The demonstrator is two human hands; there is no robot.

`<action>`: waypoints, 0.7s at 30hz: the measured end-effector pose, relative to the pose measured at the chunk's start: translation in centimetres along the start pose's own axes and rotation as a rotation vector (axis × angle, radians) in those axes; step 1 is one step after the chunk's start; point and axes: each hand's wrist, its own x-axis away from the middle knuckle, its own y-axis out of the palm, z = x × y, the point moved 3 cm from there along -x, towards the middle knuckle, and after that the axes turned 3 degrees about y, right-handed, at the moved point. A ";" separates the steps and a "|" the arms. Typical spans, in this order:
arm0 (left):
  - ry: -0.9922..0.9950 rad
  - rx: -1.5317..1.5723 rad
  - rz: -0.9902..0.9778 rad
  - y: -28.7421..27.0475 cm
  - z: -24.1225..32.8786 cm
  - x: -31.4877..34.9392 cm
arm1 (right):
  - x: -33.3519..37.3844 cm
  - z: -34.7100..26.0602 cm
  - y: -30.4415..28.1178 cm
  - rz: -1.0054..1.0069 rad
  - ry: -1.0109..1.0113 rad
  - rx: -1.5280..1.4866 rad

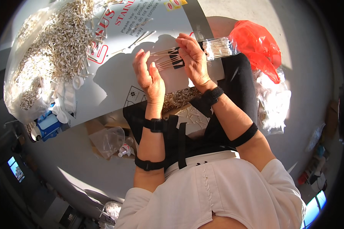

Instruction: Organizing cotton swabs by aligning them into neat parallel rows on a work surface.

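A loose row of cotton swabs (167, 60) lies between my two hands, partly across a dark strip (176, 58) on the grey-white board. My left hand (150, 78) is at the row's left ends, its fingers and thumb apart and bent slightly upward. At the right ends, my right hand (195, 61) leans over the dark strip with its fingers loosely extended; its palm side is partly hidden. Just beyond it, a clear pack of cotton swabs (218, 49), neatly lined up, sits by the board's right edge.
A big clear bag heaped with cotton swabs (67, 34) covers the left side. A few stray swabs (143, 37) lie on the printed board (114, 74). A red plastic bag (258, 44) rests at right above white plastic packs (273, 101). More swabs (179, 98) show below the board.
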 end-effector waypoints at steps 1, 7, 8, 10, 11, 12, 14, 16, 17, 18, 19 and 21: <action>0.089 -0.291 -0.108 -0.5 0.2 -0.7 | 0.0 -0.4 -0.5 -0.029 -0.006 0.188; 0.306 -0.795 -0.383 0.5 1.3 -3.6 | 0.2 -0.8 -0.7 -0.117 -0.171 0.587; 0.306 -0.794 -0.384 0.6 1.4 -3.9 | 0.3 -0.8 -0.6 -0.119 -0.199 0.603; 0.307 -0.852 -0.469 0.9 1.3 -4.2 | 0.3 -0.8 -0.6 -0.121 -0.226 0.618; 0.307 -0.852 -0.469 0.8 1.3 -4.3 | 0.3 -0.8 -0.5 -0.121 -0.221 0.612; 0.317 -0.860 -0.500 0.8 1.2 -4.4 | 0.4 -0.8 -0.4 -0.121 -0.217 0.605; 0.327 -0.867 -0.532 0.8 1.2 -4.4 | 0.4 -0.9 -0.5 -0.113 -0.218 0.607; 0.354 -0.825 -0.472 0.7 1.8 -4.1 | 0.3 -1.0 -0.6 -0.103 -0.219 0.609; 0.355 -0.824 -0.474 0.6 1.9 -3.7 | 0.3 -1.0 -0.8 -0.080 -0.194 0.564; 0.334 -0.837 -0.486 0.6 2.1 -3.3 | 0.2 -1.0 -1.0 -0.058 -0.170 0.519; 0.314 -0.849 -0.498 0.7 2.2 -3.1 | 0.1 -1.1 -1.1 -0.055 -0.169 0.520; 0.302 -0.823 -0.450 0.5 2.0 -2.6 | -0.1 -1.1 -1.2 -0.011 -0.152 0.382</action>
